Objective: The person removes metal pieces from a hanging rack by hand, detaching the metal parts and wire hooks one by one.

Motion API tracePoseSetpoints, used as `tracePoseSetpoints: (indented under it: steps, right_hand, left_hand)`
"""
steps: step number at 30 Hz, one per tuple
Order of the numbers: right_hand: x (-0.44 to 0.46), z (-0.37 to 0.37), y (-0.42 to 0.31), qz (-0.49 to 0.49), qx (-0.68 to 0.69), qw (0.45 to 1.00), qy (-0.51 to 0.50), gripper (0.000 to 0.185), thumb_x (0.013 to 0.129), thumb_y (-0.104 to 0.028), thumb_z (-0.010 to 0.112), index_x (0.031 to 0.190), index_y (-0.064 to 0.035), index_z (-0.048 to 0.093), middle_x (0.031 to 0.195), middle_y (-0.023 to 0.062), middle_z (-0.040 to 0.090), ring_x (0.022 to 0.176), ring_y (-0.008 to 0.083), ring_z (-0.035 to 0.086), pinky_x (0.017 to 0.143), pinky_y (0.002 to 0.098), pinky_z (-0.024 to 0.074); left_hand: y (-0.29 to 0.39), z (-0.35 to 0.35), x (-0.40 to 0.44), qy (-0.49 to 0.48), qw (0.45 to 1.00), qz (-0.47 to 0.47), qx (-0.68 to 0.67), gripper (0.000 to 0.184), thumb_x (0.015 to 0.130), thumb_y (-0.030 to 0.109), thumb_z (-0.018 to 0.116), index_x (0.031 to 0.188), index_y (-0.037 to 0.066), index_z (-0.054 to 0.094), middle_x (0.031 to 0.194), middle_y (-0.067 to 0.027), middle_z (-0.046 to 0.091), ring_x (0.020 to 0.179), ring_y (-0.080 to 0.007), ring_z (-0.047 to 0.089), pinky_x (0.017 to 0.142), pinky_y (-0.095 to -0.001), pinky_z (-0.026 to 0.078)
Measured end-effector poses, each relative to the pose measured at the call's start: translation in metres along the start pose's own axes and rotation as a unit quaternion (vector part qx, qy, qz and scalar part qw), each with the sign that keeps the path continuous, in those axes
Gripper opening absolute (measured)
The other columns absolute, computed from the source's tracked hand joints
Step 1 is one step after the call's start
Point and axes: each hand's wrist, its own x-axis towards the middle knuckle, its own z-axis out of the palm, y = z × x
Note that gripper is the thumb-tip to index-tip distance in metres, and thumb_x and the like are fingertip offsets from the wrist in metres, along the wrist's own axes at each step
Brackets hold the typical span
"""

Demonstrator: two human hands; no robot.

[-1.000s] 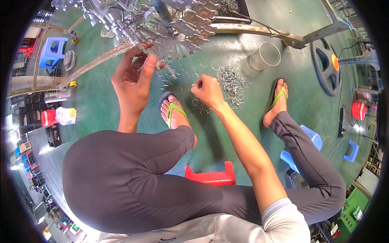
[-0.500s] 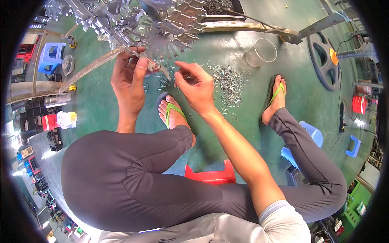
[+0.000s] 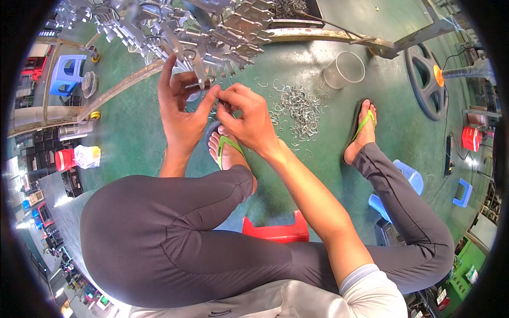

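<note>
My left hand (image 3: 183, 114) is raised below a hanging cluster of flat silver metal pieces (image 3: 233, 32). Its index finger points up among them, while the other fingers curl behind a metal strip (image 3: 200, 74) and the thumb reaches right. My right hand (image 3: 246, 116) is closed in a pinch, its fingertips meeting my left thumb. Whatever lies between the fingertips is too small and hidden to name. Beneath and right of the hands, a pile of small curved metal hooks (image 3: 302, 114) lies on the green floor.
A clear plastic tub (image 3: 344, 70) stands beyond the hooks. A rusty metal frame (image 3: 318, 35) curves around the cluster, with a dark bin (image 3: 297, 13) of metal bits behind it. A black wheel (image 3: 427, 82) is at right. A red stool (image 3: 275, 229) shows by my legs.
My hands have come together: the left has turned and shifted right, the right has moved left until the fingertips meet. The strip by my left hand now hangs more upright.
</note>
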Motion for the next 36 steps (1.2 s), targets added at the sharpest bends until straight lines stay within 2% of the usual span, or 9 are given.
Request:
tracePoseSetpoints:
  steps: [3, 9, 15, 24, 30, 33, 36]
  right_hand:
    - [-0.003, 0.001, 0.000, 0.008, 0.008, 1.000, 0.010, 0.025, 0.086, 0.000, 0.069, 0.111, 0.0047, 0.073, 0.087, 0.0128, 0.066, 0.071, 0.0196, 0.069, 0.066, 0.0310, 0.0554]
    - [-0.020, 0.004, 0.009, 0.071, 0.036, 0.993, 0.089, 0.021, 0.088, -0.001, 0.072, 0.108, 0.0037, 0.074, 0.087, 0.0109, 0.069, 0.073, 0.0169, 0.070, 0.066, 0.0284, 0.0578]
    - [-0.029, 0.015, 0.011, 0.081, 0.069, 0.986, 0.130, 0.018, 0.088, 0.000, 0.073, 0.106, 0.0036, 0.074, 0.086, 0.0099, 0.070, 0.074, 0.0150, 0.070, 0.065, 0.0269, 0.0571]
    - [-0.033, 0.025, 0.015, 0.091, 0.085, 0.973, 0.196, 0.016, 0.088, 0.004, 0.074, 0.104, 0.0047, 0.074, 0.086, 0.0090, 0.070, 0.072, 0.0127, 0.071, 0.064, 0.0251, 0.0574]
    - [-0.032, 0.027, 0.018, 0.081, 0.058, 0.974, 0.204, 0.015, 0.087, 0.004, 0.074, 0.103, 0.0050, 0.074, 0.085, 0.0094, 0.071, 0.072, 0.0134, 0.071, 0.065, 0.0260, 0.0577]
    - [-0.030, 0.027, 0.016, 0.074, 0.042, 0.975, 0.206, 0.015, 0.087, 0.004, 0.075, 0.102, 0.0050, 0.074, 0.085, 0.0098, 0.071, 0.072, 0.0137, 0.071, 0.065, 0.0264, 0.0578]
    - [-0.027, 0.025, 0.015, 0.045, 0.005, 0.979, 0.197, 0.015, 0.087, 0.003, 0.075, 0.103, 0.0050, 0.074, 0.084, 0.0097, 0.071, 0.071, 0.0135, 0.071, 0.064, 0.0266, 0.0575]
  left_hand:
    - [-0.006, -0.003, -0.001, 0.023, 0.999, 0.009, 0.047, 0.089, 0.085, -0.006, 0.080, 0.157, 0.004, 0.027, 0.110, -0.0097, 0.065, 0.098, -0.0185, 0.070, 0.085, -0.0317, 0.058]
    - [-0.001, 0.000, -0.010, 0.098, 0.994, -0.005, 0.039, 0.090, 0.085, -0.010, 0.079, 0.153, 0.005, 0.022, 0.113, -0.0138, 0.064, 0.098, -0.0196, 0.070, 0.077, -0.0291, 0.061]
    - [-0.002, 0.002, -0.010, 0.099, 0.994, 0.006, 0.041, 0.090, 0.086, -0.012, 0.077, 0.154, 0.005, 0.022, 0.117, -0.0178, 0.063, 0.098, -0.0186, 0.069, 0.079, -0.0300, 0.064]
    - [-0.002, 0.002, -0.010, 0.079, 0.996, 0.004, 0.038, 0.088, 0.088, -0.012, 0.075, 0.155, 0.005, 0.021, 0.121, -0.0189, 0.062, 0.099, -0.0177, 0.068, 0.075, -0.0263, 0.064]
    - [0.001, 0.004, -0.008, 0.083, 0.996, -0.007, 0.026, 0.086, 0.088, -0.012, 0.074, 0.156, 0.006, 0.023, 0.119, -0.0161, 0.061, 0.099, -0.0160, 0.066, 0.075, -0.0258, 0.063]
    - [0.002, 0.005, -0.006, 0.082, 0.996, -0.017, 0.023, 0.086, 0.088, -0.011, 0.074, 0.155, 0.002, 0.021, 0.109, -0.0120, 0.058, 0.099, -0.0170, 0.066, 0.072, -0.0255, 0.063]
    - [0.002, 0.006, -0.005, 0.086, 0.996, -0.014, 0.027, 0.086, 0.088, -0.011, 0.073, 0.156, 0.003, 0.022, 0.108, -0.0105, 0.058, 0.097, -0.0159, 0.065, 0.071, -0.0243, 0.062]
